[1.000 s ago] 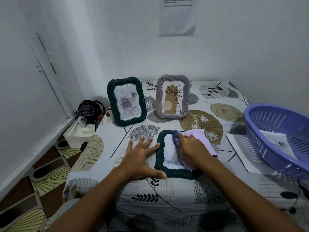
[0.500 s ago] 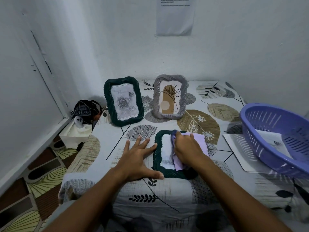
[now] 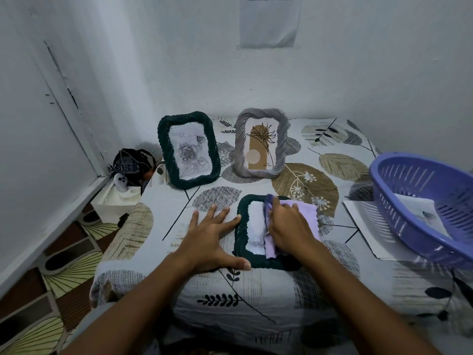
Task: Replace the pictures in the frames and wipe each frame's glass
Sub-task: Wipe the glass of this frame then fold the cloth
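Observation:
A dark green frame (image 3: 244, 248) lies flat near the front edge of the leaf-patterned bed. My right hand (image 3: 289, 226) presses a lilac cloth (image 3: 304, 210) onto its glass and covers the frame's right half. My left hand (image 3: 211, 237) lies flat with spread fingers on the bedcover, its thumb and forefinger touching the frame's left edge. Behind stand two upright frames: a dark green frame (image 3: 189, 153) with a grey rose print and a grey frame (image 3: 261, 143) with a brown plant print.
A purple plastic basket (image 3: 419, 208) with a sheet of paper in it sits at the right, over loose paper sheets (image 3: 363, 219). A white box (image 3: 112, 201) and a dark bundle (image 3: 131, 163) stand on the floor at the left, by the wall.
My right hand and the cloth have shifted slightly over the glass of the flat frame. My left hand stays beside the frame.

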